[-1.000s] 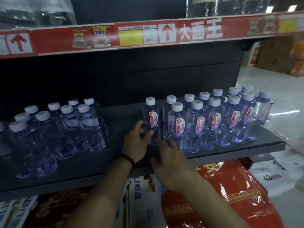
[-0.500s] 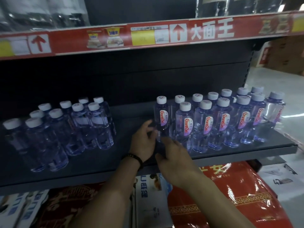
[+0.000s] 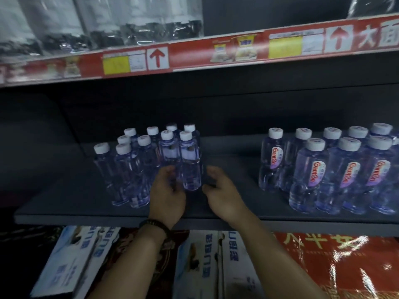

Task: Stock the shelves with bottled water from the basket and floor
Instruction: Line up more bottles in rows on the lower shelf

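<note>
Tidying the stock already set down looks to be your step, not fetching more: neither basket nor floor is in view. The shelf [image 3: 86, 197] carries two lots of bottled water, all upright. The right group [image 3: 336, 173] stands in rows with labels facing you. The left group [image 3: 138, 169] sits well apart from it, more loosely packed, with bare shelf between the two.

You are working at the near right corner of the left group. The end bottle [image 3: 191, 167] stands between your hands, and the inner bottle [image 3: 170, 156] stands just beside it on the left.

Your next move likely calls for a firm hold low on the bottles and a level slide or turn, so that neighbours do not topple.

Your left hand [image 3: 167, 197] is curled at the foot of the inner bottle, with thumb and fingers seeming to pinch it, though blur makes this uncertain. Your right hand [image 3: 224, 197] is half open with fingers loosely bent, holding nothing. It sits just beside the end bottle, but you cannot tell whether it touches. A dark wristband [image 3: 154, 225] sits on your left wrist.
</note>
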Demonstrator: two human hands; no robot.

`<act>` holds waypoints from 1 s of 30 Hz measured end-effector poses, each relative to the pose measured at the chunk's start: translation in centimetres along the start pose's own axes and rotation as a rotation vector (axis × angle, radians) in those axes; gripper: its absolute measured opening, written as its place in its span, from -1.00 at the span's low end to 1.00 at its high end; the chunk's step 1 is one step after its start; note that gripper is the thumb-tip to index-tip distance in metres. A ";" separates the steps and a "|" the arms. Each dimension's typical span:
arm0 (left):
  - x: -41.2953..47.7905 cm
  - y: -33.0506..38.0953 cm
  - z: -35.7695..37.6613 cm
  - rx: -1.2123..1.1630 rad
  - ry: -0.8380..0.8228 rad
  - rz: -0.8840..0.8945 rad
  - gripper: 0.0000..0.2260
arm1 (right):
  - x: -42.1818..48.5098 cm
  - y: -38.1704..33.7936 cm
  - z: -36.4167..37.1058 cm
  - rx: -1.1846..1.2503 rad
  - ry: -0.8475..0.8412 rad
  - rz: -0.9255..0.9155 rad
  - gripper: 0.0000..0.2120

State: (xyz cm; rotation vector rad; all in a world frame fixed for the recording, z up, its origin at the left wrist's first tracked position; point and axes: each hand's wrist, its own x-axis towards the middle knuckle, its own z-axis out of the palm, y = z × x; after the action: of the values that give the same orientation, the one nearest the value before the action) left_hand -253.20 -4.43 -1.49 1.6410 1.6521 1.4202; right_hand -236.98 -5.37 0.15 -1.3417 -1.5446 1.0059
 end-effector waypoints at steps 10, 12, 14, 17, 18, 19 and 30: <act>0.2 -1.4 -0.1 -0.115 -0.209 -0.007 -0.53 | 2.2 1.3 3.0 0.084 0.030 -0.019 -0.67; 0.1 -1.2 0.2 -0.145 -0.237 0.036 -0.52 | 1.5 1.0 2.7 -0.016 0.048 -0.037 -0.70; -0.1 -0.8 0.7 -0.171 -0.253 0.064 -0.48 | 0.4 -0.1 2.3 -0.096 0.070 -0.044 -0.72; 0.0 -0.4 1.5 -0.210 -0.281 0.076 -0.56 | -0.3 0.3 2.1 -0.124 0.080 -0.044 -0.68; 0.1 -0.3 1.7 -0.237 -0.299 0.072 -0.61 | -0.4 0.8 1.9 -0.116 0.083 -0.031 -0.66; 0.2 0.0 1.9 -0.266 -0.323 0.059 -0.65 | -0.4 1.7 1.6 -0.088 0.077 -0.027 -0.64; -1.5 3.6 6.1 -0.246 -0.516 0.078 -0.74 | -7.3 0.8 -5.5 -0.294 0.051 -0.023 -0.65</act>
State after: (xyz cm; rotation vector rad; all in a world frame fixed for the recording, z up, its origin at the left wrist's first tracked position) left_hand -245.97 -4.34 -1.43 1.7504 1.0920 1.0593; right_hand -230.98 -12.29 0.60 -1.5321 -1.7133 0.7445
